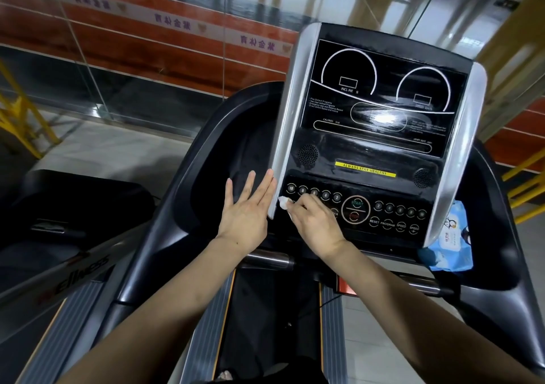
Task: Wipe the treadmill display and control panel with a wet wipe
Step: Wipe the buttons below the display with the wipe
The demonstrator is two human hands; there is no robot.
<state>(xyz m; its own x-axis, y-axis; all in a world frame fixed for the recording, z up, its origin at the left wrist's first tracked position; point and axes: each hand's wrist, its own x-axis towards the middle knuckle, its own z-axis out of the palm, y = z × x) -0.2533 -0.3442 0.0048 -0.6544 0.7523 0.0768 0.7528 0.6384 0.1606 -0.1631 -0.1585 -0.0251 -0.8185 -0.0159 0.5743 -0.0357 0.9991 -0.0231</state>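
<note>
- Right hand (312, 224) has its grip closed on the wet wipe (285, 203), bunched at the fingertips against the control panel (392, 206).
- Left hand (246, 209) flat, fingers straight, touching the silver side trim (287, 118).
- The wipe looks soft, light, limp: best kept wadded under the fingertips.

Stuff you can't really make out here

Most of the wet wipe (283, 202) is buried under the right hand (314, 221); the wipes pack (449, 246) sits half behind the console's right edge.

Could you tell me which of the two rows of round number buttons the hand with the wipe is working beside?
The left row of number buttons: the right hand holds the wet wipe just below it, whereas the right row lies beyond the START button.
</note>
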